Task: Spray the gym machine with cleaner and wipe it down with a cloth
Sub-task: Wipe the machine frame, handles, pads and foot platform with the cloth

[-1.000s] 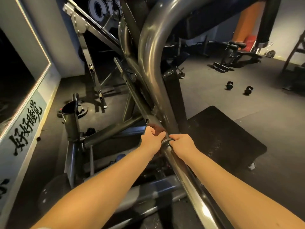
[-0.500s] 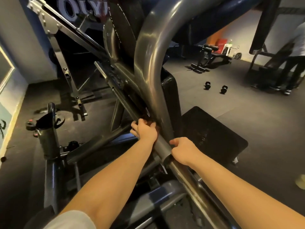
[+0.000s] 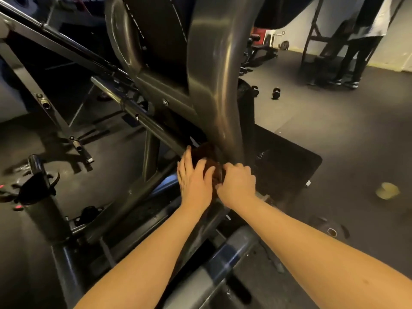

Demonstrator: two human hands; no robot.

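Both hands have bunched up since half a second back. They were apart on the bar, and now they meet at the foot of the gym machine's big curved tube. The dark brown cloth sits pressed against the tube there. The left hand pushes it with flat, spread fingers; the right hand curls round its near edge. Wiping looks underway — no spray bottle in sight.

There is one gym machine, with two hands on it in the near middle, a left hand and a right hand, sharing one brown cloth. Two dumbbells lie far off. One person stands far right, and one black mat lies right.
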